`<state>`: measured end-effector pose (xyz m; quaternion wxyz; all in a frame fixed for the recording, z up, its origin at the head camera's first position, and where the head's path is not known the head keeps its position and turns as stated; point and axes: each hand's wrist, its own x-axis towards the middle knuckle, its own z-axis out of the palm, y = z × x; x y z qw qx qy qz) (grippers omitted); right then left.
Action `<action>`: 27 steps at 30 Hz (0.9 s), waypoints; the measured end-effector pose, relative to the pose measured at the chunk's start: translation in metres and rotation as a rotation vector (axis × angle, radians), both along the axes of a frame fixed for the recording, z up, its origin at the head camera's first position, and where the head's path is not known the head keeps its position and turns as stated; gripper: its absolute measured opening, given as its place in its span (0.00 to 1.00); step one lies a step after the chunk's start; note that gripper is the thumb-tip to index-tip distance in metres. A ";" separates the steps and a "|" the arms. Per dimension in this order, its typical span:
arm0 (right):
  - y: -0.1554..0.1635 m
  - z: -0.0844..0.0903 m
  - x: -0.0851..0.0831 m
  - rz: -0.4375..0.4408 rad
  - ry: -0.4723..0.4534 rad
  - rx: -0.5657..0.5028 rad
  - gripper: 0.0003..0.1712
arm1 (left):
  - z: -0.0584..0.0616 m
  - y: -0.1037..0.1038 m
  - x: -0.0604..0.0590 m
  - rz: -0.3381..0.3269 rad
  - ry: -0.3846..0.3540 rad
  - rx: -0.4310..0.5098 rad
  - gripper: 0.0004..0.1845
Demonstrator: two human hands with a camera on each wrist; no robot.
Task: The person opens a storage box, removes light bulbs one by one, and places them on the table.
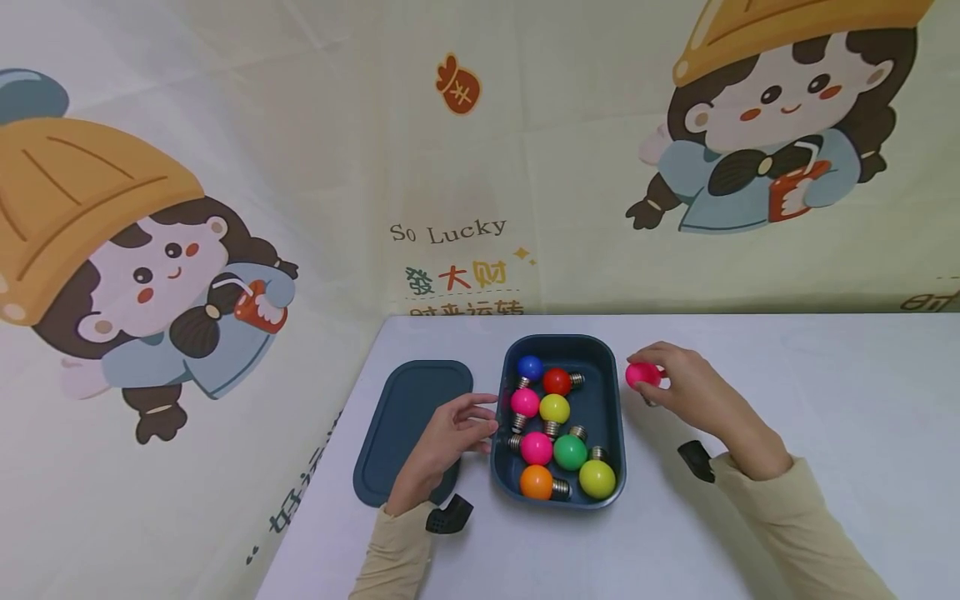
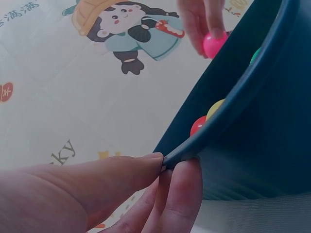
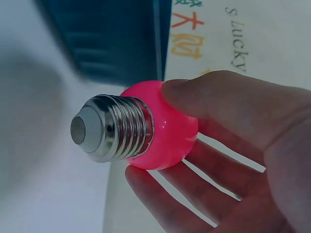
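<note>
Between the thumb and fingers of my right hand (image 1: pixel 693 387) is a pink light bulb (image 3: pixel 160 128); its silver screw base points away from the palm in the right wrist view. The bulb is beside the right wall of a dark blue plastic box (image 1: pixel 558 341), above the table. My left hand (image 1: pixel 450 437) pinches the box's left rim, thumb on one side and fingers on the other, as the left wrist view shows. Inside the box lie several coloured bulbs, among them a blue bulb (image 1: pixel 530 367), a green bulb (image 1: pixel 570 452) and an orange bulb (image 1: pixel 536 482).
A dark blue lid (image 1: pixel 405 408) lies flat on the white table (image 1: pixel 555 554), left of the box and partly under the left hand. Behind the table hangs a printed cloth (image 1: pixel 585 167) with cartoon figures.
</note>
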<state>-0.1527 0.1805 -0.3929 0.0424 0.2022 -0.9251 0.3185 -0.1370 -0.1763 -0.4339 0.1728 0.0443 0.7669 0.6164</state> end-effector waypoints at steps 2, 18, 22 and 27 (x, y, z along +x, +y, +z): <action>0.003 -0.004 -0.001 0.003 0.003 0.003 0.19 | 0.000 0.000 0.000 0.003 -0.003 0.002 0.24; 0.022 -0.031 -0.005 -0.012 -0.052 0.032 0.17 | 0.000 -0.001 0.002 -0.001 -0.010 0.001 0.24; 0.023 -0.034 -0.006 -0.023 -0.072 0.039 0.17 | 0.000 -0.001 0.002 0.000 -0.008 -0.001 0.24; 0.023 -0.034 -0.005 -0.037 -0.122 0.040 0.18 | 0.001 -0.001 0.003 -0.002 -0.006 -0.003 0.24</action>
